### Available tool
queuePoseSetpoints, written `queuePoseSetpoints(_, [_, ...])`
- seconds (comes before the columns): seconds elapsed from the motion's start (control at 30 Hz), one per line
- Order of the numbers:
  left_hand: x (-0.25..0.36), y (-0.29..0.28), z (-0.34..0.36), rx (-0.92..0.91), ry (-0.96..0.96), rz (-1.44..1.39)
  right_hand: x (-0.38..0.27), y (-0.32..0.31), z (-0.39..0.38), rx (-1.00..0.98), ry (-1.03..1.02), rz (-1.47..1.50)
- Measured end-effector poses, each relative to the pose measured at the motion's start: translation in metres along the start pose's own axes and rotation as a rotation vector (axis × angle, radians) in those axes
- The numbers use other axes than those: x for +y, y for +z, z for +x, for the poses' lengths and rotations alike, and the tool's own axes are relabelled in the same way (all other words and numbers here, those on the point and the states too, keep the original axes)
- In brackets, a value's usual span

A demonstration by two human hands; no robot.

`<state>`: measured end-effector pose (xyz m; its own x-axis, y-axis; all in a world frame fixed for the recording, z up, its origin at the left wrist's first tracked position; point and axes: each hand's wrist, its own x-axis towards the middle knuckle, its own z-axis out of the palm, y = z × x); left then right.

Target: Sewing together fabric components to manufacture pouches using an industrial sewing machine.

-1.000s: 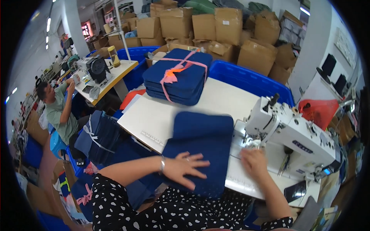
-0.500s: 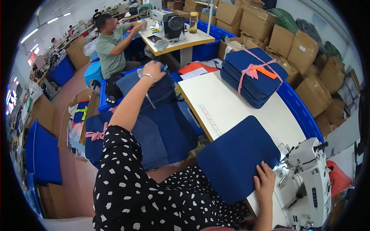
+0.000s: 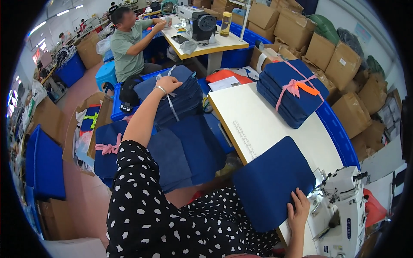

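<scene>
My left hand (image 3: 168, 84) reaches forward onto a stack of navy fabric panels (image 3: 183, 103) tied with a white strip (image 3: 173, 108). Its fingers are bent down and drawn together over the stack's top, and whatever they grip is hidden. My right hand (image 3: 300, 210) lies with its fingers stretched out on the edge of a single navy fabric panel (image 3: 275, 180) with rounded corners. That panel lies partly on the white table (image 3: 241, 114) and partly over my lap, beside the white sewing machine (image 3: 344, 206). More navy panels (image 3: 200, 148) are spread below the tied stack.
A navy bundle (image 3: 288, 92) tied with pink strip stands on the table's far part. Another pink-tied bundle (image 3: 105, 159) lies at left. A seated person (image 3: 133, 43) handles a cup by a second sewing machine (image 3: 202, 26). Cardboard boxes (image 3: 344, 73) line the right.
My left hand has turned over the tied stack, and its fingers are now drawn in. The white strip shows more clearly. The view has shifted slightly; my right hand stays on the panel.
</scene>
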<state>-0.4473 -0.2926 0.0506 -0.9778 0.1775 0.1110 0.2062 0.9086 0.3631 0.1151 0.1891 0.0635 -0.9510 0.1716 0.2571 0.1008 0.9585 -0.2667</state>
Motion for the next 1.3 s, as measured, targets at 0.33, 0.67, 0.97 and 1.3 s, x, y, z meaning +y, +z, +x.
queuePoseSetpoints(0.33, [0.023,0.004,-0.007,0.096,0.080,-0.063,-0.003,0.002,-0.003,0.060,0.069,0.021])
queuePoseSetpoints(0.67, [-0.001,0.015,0.014,0.117,0.055,-0.258,0.000,0.004,-0.004,0.126,0.130,0.002])
queuePoseSetpoints(0.97, [0.014,0.010,0.022,-0.022,0.072,-0.012,0.000,0.004,-0.004,0.133,0.111,-0.005])
queuePoseSetpoints(1.3, [-0.024,0.027,0.034,0.404,-0.198,-0.512,0.000,0.005,-0.002,0.082,0.086,-0.045])
